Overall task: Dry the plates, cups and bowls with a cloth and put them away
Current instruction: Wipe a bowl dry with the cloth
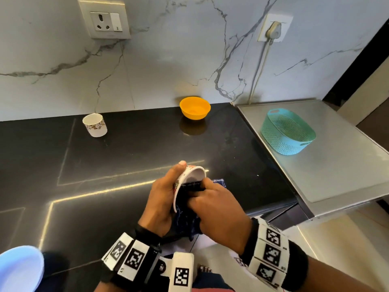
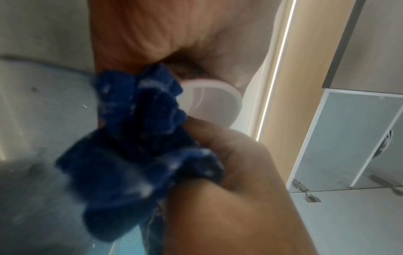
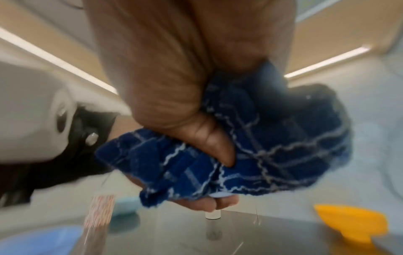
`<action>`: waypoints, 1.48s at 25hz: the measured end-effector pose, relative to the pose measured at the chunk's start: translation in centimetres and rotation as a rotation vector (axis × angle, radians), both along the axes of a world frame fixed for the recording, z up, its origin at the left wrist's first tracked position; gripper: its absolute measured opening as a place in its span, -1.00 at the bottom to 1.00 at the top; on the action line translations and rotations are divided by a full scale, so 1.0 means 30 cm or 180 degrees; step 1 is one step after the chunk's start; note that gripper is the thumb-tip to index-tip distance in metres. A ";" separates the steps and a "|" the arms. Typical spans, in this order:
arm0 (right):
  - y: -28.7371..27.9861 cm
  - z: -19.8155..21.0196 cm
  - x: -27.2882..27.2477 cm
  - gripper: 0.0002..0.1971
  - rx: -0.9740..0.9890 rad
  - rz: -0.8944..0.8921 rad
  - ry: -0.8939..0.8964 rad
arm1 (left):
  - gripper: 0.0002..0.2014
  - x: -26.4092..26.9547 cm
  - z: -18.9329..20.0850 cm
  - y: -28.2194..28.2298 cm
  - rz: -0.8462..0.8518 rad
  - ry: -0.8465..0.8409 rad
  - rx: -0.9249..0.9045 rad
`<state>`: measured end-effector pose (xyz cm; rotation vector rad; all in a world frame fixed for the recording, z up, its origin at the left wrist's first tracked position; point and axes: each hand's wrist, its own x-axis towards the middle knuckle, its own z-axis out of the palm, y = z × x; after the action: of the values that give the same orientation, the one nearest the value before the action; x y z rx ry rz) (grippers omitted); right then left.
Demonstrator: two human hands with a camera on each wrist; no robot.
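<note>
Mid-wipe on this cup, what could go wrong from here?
1. The left hand holds the cup tilted above the black counter; if the grip slips while the right hand pushes the blue cloth inside, it may drop and chip.
2. Loose cloth hangs below both hands and might snag.
3. The white plate sits by the counter's near edge, close to the left forearm.

glossy black counter (image 1: 105,165), woven checked cloth (image 3: 272,146)

cloth (image 3: 272,141): showing dark blue with thin white checks
held cup (image 1: 189,175): showing white with a floral print
far cup (image 1: 95,125): wearing brown florals on white
bowl (image 1: 195,110): glowing orange
basket (image 1: 287,131): showing teal mesh
counter (image 1: 105,165): gleaming black
</note>
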<state>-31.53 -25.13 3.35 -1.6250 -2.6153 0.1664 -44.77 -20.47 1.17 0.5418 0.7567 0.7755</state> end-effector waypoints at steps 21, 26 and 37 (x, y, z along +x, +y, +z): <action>-0.040 0.027 -0.078 -0.61 -0.0034 -0.1164 0.1980 | -0.46 -0.022 -0.027 -0.020 0.0147 -0.0323 -0.0557; -0.044 0.015 -0.015 -0.57 -0.0251 0.0069 0.1471 | -0.26 -0.040 0.029 -0.023 -0.0467 -0.0334 -0.0547; -0.011 -0.008 0.020 -0.63 0.1643 -0.0034 -0.0564 | -0.40 0.033 0.100 0.017 -0.0019 0.0092 0.0206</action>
<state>-30.92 -25.46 3.11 -1.5151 -2.4703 -0.6262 -43.77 -19.97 4.16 0.6145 0.7583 0.7901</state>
